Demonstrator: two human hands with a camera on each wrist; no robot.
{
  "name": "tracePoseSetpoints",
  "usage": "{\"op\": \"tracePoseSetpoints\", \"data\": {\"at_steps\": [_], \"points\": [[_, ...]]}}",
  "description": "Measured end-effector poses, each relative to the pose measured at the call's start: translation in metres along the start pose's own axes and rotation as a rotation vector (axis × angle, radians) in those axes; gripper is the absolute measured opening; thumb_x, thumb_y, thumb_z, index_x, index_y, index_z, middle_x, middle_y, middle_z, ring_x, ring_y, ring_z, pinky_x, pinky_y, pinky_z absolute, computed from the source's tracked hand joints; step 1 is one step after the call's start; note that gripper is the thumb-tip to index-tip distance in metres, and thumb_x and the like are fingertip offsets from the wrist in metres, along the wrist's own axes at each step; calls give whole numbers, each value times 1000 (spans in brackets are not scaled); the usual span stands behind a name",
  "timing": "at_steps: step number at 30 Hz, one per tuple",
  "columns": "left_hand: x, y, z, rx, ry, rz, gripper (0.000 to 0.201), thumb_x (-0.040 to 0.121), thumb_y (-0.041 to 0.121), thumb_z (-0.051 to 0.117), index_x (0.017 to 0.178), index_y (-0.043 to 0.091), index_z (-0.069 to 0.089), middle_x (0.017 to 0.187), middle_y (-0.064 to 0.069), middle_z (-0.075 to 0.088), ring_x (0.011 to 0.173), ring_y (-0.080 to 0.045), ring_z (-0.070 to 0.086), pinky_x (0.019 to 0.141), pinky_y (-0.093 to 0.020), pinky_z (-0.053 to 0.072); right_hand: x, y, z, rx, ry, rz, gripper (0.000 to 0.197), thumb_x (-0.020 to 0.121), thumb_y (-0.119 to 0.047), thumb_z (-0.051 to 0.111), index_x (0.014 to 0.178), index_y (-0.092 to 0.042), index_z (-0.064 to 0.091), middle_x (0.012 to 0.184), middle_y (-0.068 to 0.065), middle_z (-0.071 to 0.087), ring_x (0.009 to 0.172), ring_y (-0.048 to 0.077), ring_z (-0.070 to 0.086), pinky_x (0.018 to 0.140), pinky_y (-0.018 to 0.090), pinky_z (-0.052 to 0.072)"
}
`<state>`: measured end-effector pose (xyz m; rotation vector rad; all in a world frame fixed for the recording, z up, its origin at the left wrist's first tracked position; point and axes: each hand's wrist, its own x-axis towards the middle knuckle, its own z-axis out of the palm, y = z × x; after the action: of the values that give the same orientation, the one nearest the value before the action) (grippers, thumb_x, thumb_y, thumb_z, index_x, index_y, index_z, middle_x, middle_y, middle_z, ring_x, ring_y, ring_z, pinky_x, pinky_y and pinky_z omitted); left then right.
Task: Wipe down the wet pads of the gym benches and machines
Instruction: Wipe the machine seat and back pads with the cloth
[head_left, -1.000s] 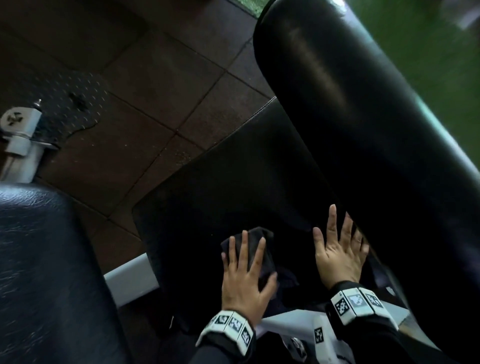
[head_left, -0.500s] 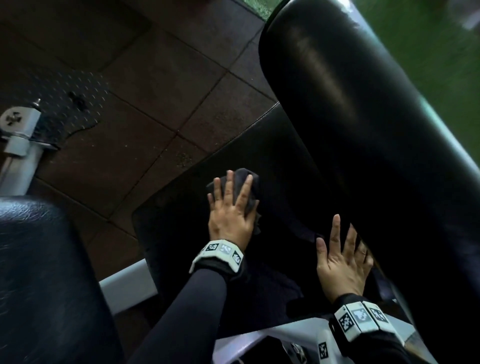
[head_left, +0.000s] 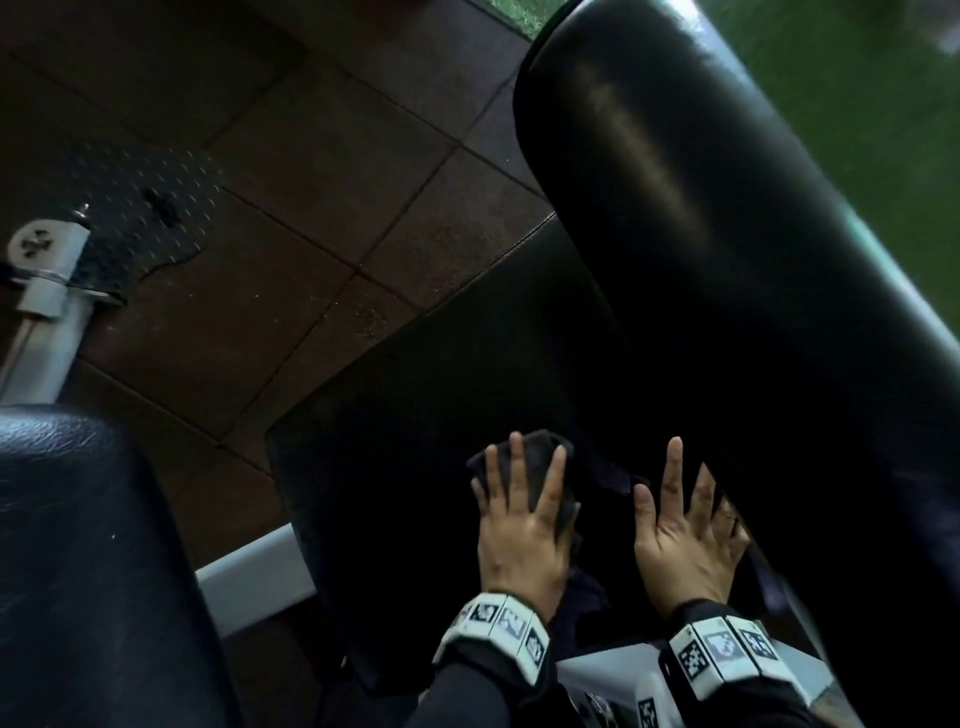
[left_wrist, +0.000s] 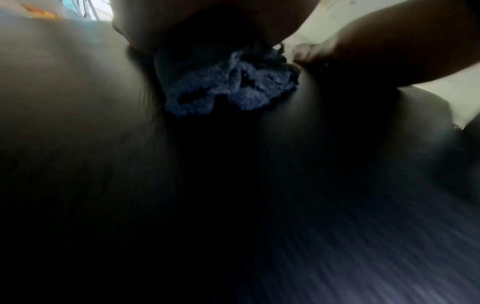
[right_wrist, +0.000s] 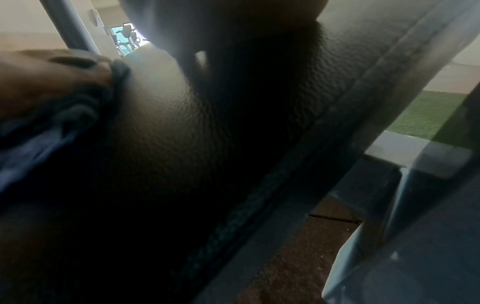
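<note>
A flat black seat pad (head_left: 395, 415) lies in front of me, under a large black roller pad (head_left: 727, 249) that crosses the upper right. My left hand (head_left: 519, 514) presses a crumpled dark blue cloth (head_left: 535, 462) flat onto the seat pad with straight fingers. The left wrist view shows the cloth (left_wrist: 228, 82) bunched under the palm against the pad (left_wrist: 78, 123). My right hand (head_left: 685, 525) rests flat and empty on the seat pad beside the roller, fingers spread. In the right wrist view the grained pad (right_wrist: 168, 127) and the cloth (right_wrist: 64, 115) at left are visible.
Another black pad (head_left: 78, 545) fills the lower left. A white frame bar (head_left: 249, 577) runs under the seat pad. A grey post with a bolt (head_left: 47, 270) stands at the left on a brown tiled floor (head_left: 291, 171). Green turf (head_left: 857, 93) lies at the upper right.
My left hand, which had pushed the cloth forward across the seat pad half a second ago, has pulled it back toward me. The right hand has stayed in place.
</note>
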<state>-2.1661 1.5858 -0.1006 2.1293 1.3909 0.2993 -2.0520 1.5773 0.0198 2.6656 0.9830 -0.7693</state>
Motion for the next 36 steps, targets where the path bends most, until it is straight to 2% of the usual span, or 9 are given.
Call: {"op": "tracePoseSetpoints", "data": {"at_steps": [2, 7, 14, 19, 22, 24, 28, 32, 36], "points": [[31, 2, -7, -5, 47, 32, 55, 98, 48, 28, 150, 32, 21, 157, -16, 15, 144, -38, 9, 116, -52, 10, 1, 0, 1, -18, 12, -8, 55, 100, -40, 17, 149, -21, 0, 158, 3, 2, 144, 19, -1, 74, 6, -37], [84, -39, -30, 39, 122, -107, 57, 94, 49, 29, 147, 29, 24, 155, -19, 22, 139, -44, 23, 107, -58, 20, 1, 1, 1, 7, -16, -20, 56, 100, -42, 15, 149, -22, -1, 157, 0, 0, 144, 17, -2, 94, 15, -11], [5, -73, -13, 29, 85, -300, 66, 92, 47, 24, 152, 28, 4, 158, -19, 5, 144, -42, 5, 112, -57, 19, 1, 1, 2, 3, -5, -22, 55, 100, -42, 14, 149, -22, 0, 157, -1, 2, 144, 17, -1, 95, 18, -8], [-35, -30, 6, 34, -77, -142, 60, 99, 51, 5, 152, 26, 19, 158, -19, 6, 144, -43, -1, 109, -57, 12, 1, 2, 5, -9, 31, -22, 56, 99, -43, 15, 148, -26, -5, 158, 0, -1, 143, 18, -3, 97, 21, -12], [-10, -13, -2, -14, -34, -33, 54, 100, 52, 16, 151, 36, 13, 160, -12, 6, 145, -38, -1, 115, -52, 2, 3, 3, 7, -5, 50, -32, 56, 99, -43, 17, 148, -27, -5, 158, 1, -2, 143, 18, -4, 96, 17, -17], [19, -8, -9, 9, 5, 42, 53, 98, 51, 26, 149, 38, 18, 158, -12, 13, 144, -39, 8, 116, -54, 10, 3, 4, 8, -12, 63, -42, 55, 99, -43, 17, 147, -29, -7, 158, 2, -3, 143, 17, -5, 92, 13, -22], [80, -11, -27, 20, 61, 28, 54, 94, 50, 32, 147, 40, 23, 158, -10, 18, 143, -39, 16, 111, -53, 13, 4, 2, 4, -3, 1, -20, 55, 100, -43, 15, 149, -24, -2, 158, 1, 1, 144, 18, 2, 95, 18, -7], [115, -25, -43, 29, 43, 17, 52, 94, 52, 28, 146, 44, 22, 158, -9, 18, 143, -38, 18, 112, -51, 14, 7, 2, 6, -25, 41, -20, 56, 99, -44, 16, 147, -28, -8, 158, 1, -6, 141, 15, -4, 97, 19, -8], [134, -55, -61, 28, -26, 23, 56, 91, 57, 19, 146, 47, 14, 159, -7, 12, 146, -33, 10, 115, -49, 11, 9, 5, 15, -19, 86, -15, 65, 82, -67, -3, 138, -38, -16, 158, 2, -8, 139, 15, -6, 101, 23, -10]]}}
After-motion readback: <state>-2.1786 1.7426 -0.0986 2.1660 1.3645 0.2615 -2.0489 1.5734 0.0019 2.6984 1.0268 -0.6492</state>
